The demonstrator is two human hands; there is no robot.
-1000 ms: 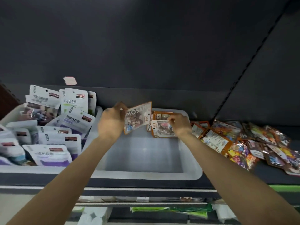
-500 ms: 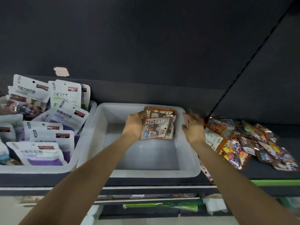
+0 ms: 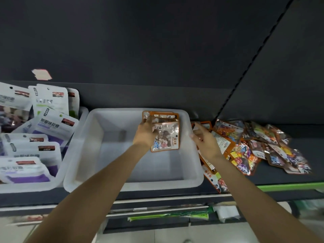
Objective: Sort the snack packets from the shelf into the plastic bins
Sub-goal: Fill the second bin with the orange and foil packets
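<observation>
A white plastic bin stands in the middle of the dark shelf. Against its far right wall stand two or three orange-edged snack packets. My left hand holds another orange-edged packet upright inside the bin, in front of those. My right hand is over the bin's right rim, its fingers on the packets of the loose pile that lies on the shelf to the right. Whether it grips one of them I cannot tell.
A second white bin at the left is packed with white and purple pouches. The shelf's back wall rises dark behind. A green strip edges the shelf at the right, and lower shelves show below.
My left hand has carried the orange-edged packet from above the bin down and right, up to the packets at the far wall. My right hand has left those packets and moved right to the pile.
</observation>
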